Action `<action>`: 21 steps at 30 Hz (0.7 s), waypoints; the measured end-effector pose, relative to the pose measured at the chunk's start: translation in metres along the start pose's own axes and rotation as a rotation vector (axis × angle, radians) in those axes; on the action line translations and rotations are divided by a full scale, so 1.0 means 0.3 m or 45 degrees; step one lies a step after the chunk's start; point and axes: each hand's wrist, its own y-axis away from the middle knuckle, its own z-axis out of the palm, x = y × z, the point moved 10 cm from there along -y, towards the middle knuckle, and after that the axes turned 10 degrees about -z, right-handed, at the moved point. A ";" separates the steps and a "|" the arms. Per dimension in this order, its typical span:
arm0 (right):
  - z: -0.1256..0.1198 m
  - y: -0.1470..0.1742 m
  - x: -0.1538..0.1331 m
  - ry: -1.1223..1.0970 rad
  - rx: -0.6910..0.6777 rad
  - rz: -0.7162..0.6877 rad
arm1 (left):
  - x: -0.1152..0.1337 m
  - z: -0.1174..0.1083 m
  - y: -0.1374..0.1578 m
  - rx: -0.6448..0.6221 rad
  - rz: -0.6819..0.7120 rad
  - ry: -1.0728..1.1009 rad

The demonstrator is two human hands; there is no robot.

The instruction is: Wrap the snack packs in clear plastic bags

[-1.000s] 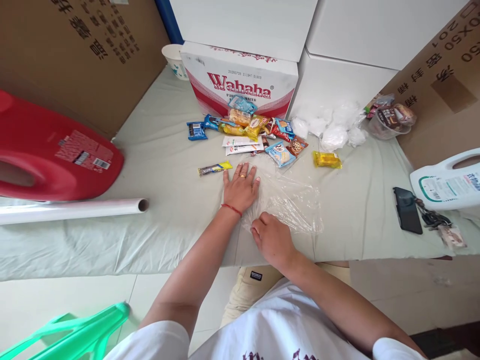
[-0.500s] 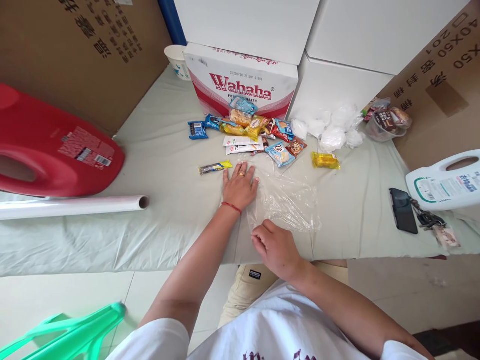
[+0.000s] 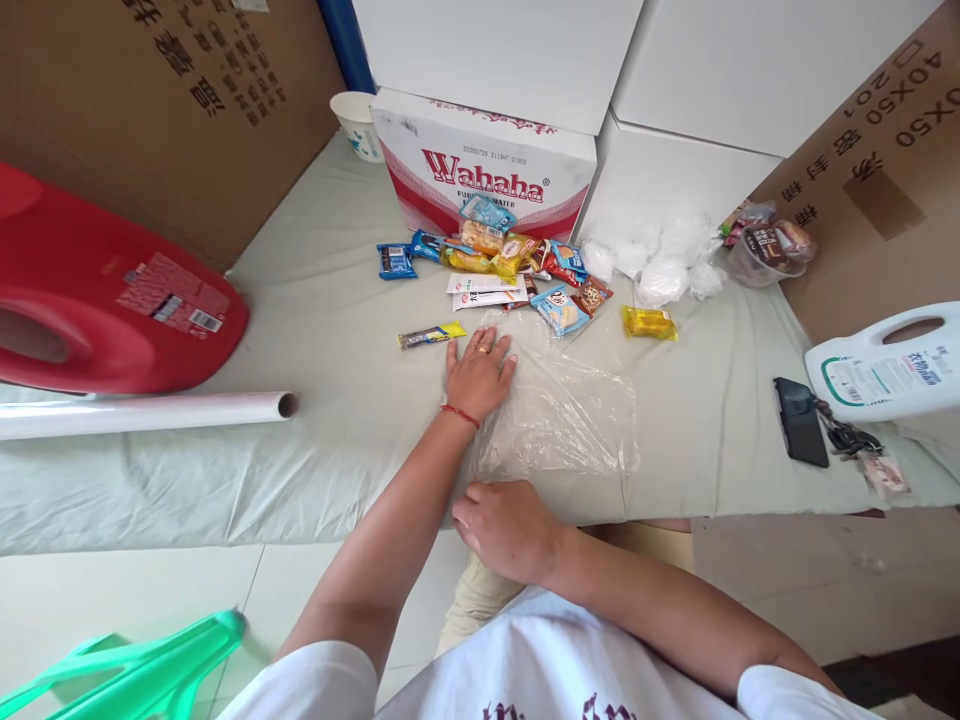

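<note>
A crinkled sheet of clear plastic film (image 3: 570, 420) lies spread on the cloth-covered table. My left hand (image 3: 481, 375) presses flat on its left side, fingers apart. At the table's front edge my right hand (image 3: 510, 525) is closed, seemingly pinching the film's near left corner; the fingertips are partly hidden. A yellow-and-grey snack stick (image 3: 431, 335) lies just beyond my left fingertips. Behind the film are white sachets (image 3: 489, 291), a light blue snack packet (image 3: 559, 309) and a pile of wrapped snacks (image 3: 480, 258). One yellow packet (image 3: 649, 322) sits apart on the right.
Left stand a red jug (image 3: 112, 290) and a white film roll (image 3: 150, 412). A Wahaha carton (image 3: 487, 165), paper cup (image 3: 358, 125) and crumpled white plastic bags (image 3: 664, 260) are at the back. Right are a snack tub (image 3: 757, 262), white bottle (image 3: 885, 365), phone (image 3: 801, 420) and keys (image 3: 847, 432).
My right hand has moved left and toward my body, and the film's near left part now stretches that way. My left hand stays in place.
</note>
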 end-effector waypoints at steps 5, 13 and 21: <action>-0.303 0.068 0.170 -0.079 0.544 0.176 | -0.007 -0.010 0.009 0.025 -0.022 0.084; -0.220 -0.008 0.267 0.160 0.438 0.206 | -0.087 -0.152 0.040 0.245 -0.254 0.276; -0.064 -0.031 0.183 0.057 0.389 0.257 | 0.108 -0.110 0.022 0.213 0.040 0.228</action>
